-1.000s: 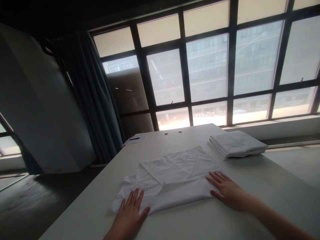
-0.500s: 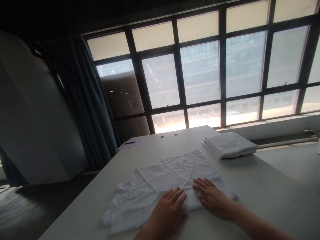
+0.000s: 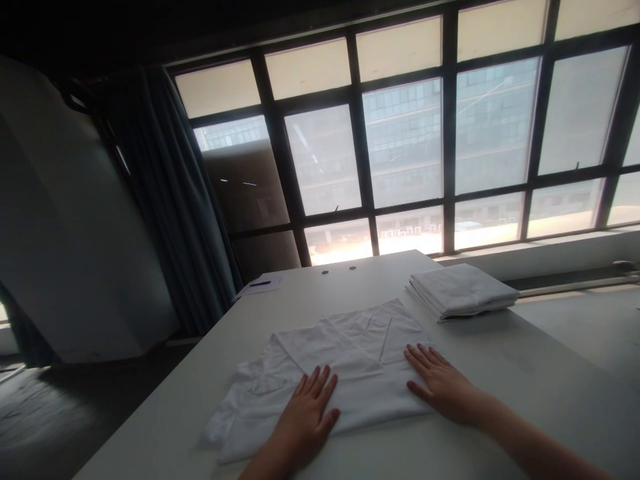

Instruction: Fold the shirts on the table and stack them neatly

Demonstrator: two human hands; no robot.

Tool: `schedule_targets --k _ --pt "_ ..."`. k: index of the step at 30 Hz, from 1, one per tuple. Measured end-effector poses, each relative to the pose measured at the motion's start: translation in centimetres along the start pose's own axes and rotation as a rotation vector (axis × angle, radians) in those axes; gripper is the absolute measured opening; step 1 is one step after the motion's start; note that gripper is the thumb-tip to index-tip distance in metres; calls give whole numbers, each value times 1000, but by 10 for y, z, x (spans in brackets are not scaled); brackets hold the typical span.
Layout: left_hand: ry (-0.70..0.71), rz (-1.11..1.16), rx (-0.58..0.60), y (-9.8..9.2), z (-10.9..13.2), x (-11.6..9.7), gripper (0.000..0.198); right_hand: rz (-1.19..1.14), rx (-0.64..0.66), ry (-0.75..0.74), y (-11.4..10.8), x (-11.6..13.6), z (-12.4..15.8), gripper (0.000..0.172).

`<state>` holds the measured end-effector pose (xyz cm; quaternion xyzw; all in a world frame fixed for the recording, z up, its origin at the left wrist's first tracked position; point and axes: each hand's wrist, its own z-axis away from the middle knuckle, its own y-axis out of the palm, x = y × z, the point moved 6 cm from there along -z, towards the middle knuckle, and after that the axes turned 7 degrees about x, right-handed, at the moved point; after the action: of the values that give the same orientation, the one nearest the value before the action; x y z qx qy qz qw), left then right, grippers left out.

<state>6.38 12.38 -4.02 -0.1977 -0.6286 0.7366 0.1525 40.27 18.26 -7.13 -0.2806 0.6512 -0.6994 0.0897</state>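
Note:
A white shirt, partly folded, is spread on the white table in front of me. Flat on its near part lies my left hand, fingers stretched out. My right hand rests with spread fingers at the shirt's right edge, covering a bit of that edge. Neither hand grips anything. Diagonal fold lines and an overlapping layer show across the middle of the cloth, and its left end is crumpled.
A stack of folded white cloth stands at the table's right side. At the far left corner a pen lies on paper. Two round holes are near the far edge. Beyond are a dark curtain and windows.
My hands have moved apart: the left slid to the left over the shirt, the right slid right to its edge. The near part of the cloth looks flatter.

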Motion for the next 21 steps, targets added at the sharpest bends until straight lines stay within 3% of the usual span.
schedule_targets --k 5,12,15,18,21 --pt "-82 2 1 5 31 25 65 21 -17 2 3 -1 10 76" --pt "-47 37 232 22 65 14 80 -48 123 12 -15 23 50 84" --pt "-61 52 316 28 75 6 74 -86 187 14 -31 36 74 81" --pt "-22 124 306 14 83 -4 59 -150 204 27 -47 42 84 68" --pt "7 271 131 -18 82 2 48 -206 162 25 -60 38 69 47"
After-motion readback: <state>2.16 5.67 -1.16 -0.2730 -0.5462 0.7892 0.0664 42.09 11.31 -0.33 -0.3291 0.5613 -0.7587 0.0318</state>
